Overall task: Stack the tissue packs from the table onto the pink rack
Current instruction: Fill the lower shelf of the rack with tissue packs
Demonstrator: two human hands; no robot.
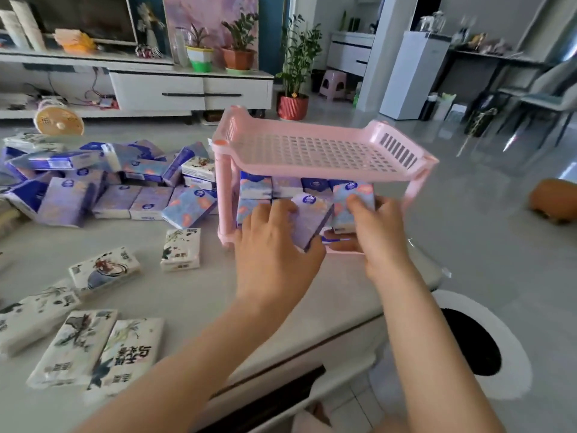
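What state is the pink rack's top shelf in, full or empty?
Empty: the top shelf shows only bare pink grid; tissue packs sit on the lower level.

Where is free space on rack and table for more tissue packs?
The top shelf of the pink rack is bare. The table is free between the white packs and the left hand, up to the near edge. Crowded: the lower shelf, where the left hand grips a purple pack, the right hand a blue pack, and the purple pile.

Rack [312, 151] on table [218, 292], stacked packs [256, 185] inside it, loose packs [109, 198] to left.
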